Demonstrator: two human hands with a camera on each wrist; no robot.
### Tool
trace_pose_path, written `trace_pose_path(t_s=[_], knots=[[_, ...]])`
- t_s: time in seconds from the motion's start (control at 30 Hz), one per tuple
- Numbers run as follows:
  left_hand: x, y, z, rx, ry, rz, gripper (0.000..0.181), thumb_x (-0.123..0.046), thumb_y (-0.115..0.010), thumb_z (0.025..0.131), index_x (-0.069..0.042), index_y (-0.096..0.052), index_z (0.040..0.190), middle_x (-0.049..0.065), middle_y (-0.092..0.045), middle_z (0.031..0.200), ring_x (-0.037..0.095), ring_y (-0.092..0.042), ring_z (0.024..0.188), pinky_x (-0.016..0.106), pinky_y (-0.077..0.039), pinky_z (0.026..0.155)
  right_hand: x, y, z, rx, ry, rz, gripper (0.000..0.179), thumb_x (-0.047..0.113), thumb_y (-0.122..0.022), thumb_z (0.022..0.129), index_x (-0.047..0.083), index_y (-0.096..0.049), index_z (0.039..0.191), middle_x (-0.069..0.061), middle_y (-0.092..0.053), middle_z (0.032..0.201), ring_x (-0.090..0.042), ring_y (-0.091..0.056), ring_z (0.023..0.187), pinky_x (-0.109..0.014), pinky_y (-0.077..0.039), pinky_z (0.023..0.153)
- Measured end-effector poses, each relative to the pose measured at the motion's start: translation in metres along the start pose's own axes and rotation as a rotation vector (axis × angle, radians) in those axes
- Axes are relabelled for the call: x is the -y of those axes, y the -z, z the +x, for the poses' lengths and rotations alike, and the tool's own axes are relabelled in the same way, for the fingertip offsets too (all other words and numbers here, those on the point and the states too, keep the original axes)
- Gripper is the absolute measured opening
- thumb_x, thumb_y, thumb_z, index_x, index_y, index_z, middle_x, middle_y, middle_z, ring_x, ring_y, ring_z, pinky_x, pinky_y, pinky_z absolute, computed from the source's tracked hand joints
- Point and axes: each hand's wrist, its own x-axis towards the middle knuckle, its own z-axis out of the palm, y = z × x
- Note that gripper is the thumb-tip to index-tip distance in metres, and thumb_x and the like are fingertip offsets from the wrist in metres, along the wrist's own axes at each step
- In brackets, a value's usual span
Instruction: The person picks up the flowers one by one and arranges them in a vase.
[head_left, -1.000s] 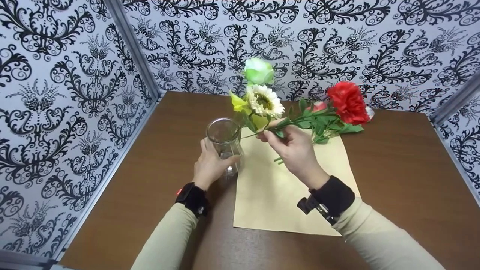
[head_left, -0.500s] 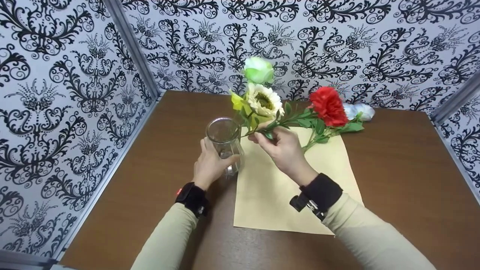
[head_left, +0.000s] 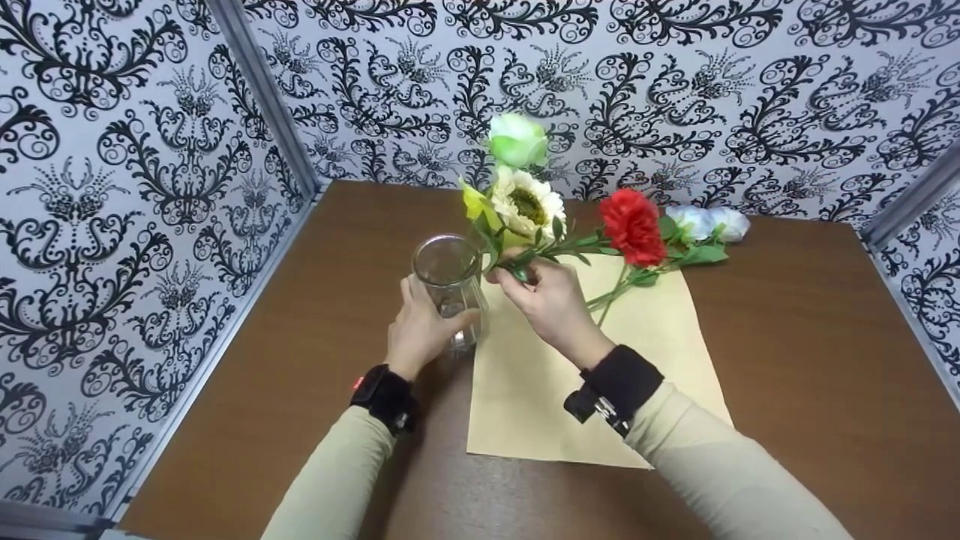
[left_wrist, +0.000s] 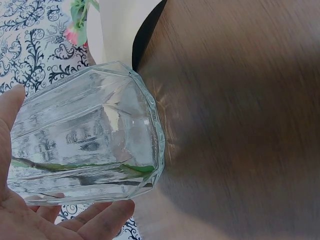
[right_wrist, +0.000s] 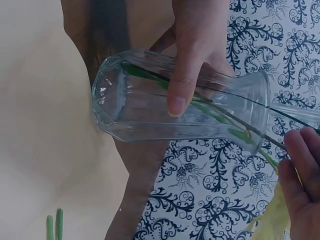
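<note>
My left hand [head_left: 421, 330] grips a clear faceted glass vase [right_wrist: 155, 127], thumb across its side, on the table left of the paper. The vase leans in the head view, its mouth up. A white sunflower-like bloom [head_left: 527, 204], a pale green rose [head_left: 517, 140] and a yellow flower [head_left: 478, 208] rise behind the mouth. Green and dark stems run inside the glass in the right wrist view. At the rim, my right hand [head_left: 551, 304] pinches the leafy stem of a red carnation [head_left: 634, 227], whose bloom points right. The fingers hide part of that stem.
A sheet of tan paper [head_left: 555, 405] covers the middle of the brown table [head_left: 810, 337]. Blue-white roses [head_left: 697, 223] with green leaves lie at its far right, their stems across the paper. Patterned walls [head_left: 420, 90] stand behind and at the sides.
My right hand has moved left towards the vase mouth, bringing the red carnation left and down. The blue-white roses have come into sight behind it. My left hand and the vase stay put.
</note>
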Motion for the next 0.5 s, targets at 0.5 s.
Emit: trace_pose_path(t_s=[0.5], knots=[[0.001,-0.001,-0.002,-0.011,-0.017,0.001,0.111,-0.062,-0.082,0.074,-0.009,-0.023,0.152,0.011,-0.038,0.138,0.041,-0.066,0.109,0.058,-0.053,0.083,-0.015,-0.017,0.008,0.033,-0.112,-0.001,0.018,0.016,-0.069,0.097,0.005,-0.074,0.084,-0.003,-0.072,0.066,-0.022,-0.069,0.065,-0.023,-0.038,0.057]])
